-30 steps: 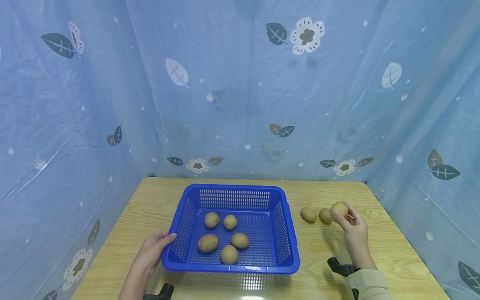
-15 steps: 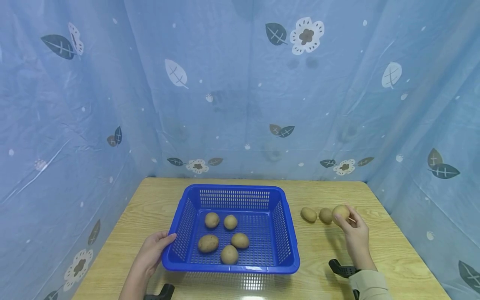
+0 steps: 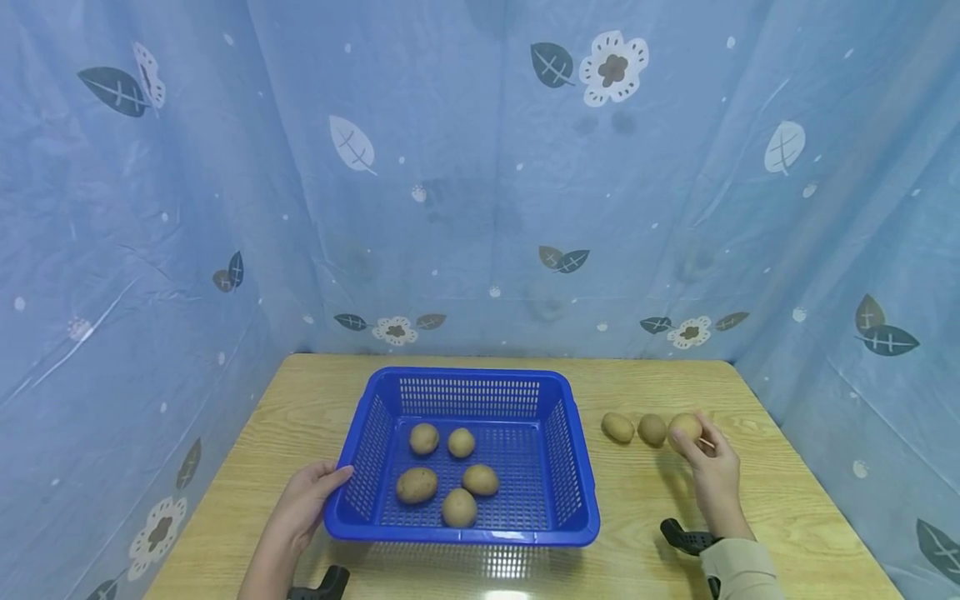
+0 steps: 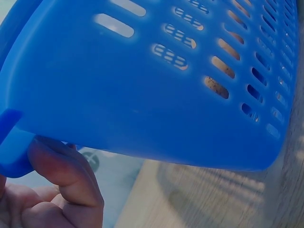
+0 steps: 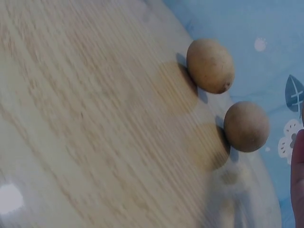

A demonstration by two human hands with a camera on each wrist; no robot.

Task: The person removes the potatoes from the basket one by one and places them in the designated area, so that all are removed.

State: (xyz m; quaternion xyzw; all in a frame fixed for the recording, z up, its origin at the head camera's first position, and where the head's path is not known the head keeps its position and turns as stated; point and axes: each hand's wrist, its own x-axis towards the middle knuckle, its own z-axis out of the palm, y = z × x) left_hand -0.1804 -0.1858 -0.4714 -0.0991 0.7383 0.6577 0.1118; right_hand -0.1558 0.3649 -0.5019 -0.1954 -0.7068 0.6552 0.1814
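Observation:
A blue plastic basket [image 3: 465, 533] with slotted walls holds several potatoes [image 3: 416, 486]. My left hand [image 3: 303, 497] grips its left rim near the front corner. In the left wrist view, curled fingers [image 4: 66, 175] hook under the basket's rim. To the right of the basket, my right hand [image 3: 712, 475] holds a potato [image 3: 686, 428] between thumb and fingers. Two more potatoes lie on the table left of it, an oval one [image 3: 618, 427] and a rounder one [image 3: 652, 430]. The right wrist view shows only an edge of that hand, with the held potato almost wholly out of frame.
The basket stands on a light wooden table [image 3: 637, 517]. A blue curtain [image 3: 480, 208] with leaf and flower prints hangs behind the table and along both sides. Black wrist mounts show at the left wrist [image 3: 322, 586] and right wrist [image 3: 686, 537].
My right hand and the potato in it have shifted slightly right and lower, showing more of the round potato beside it. The left hand and basket stay put.

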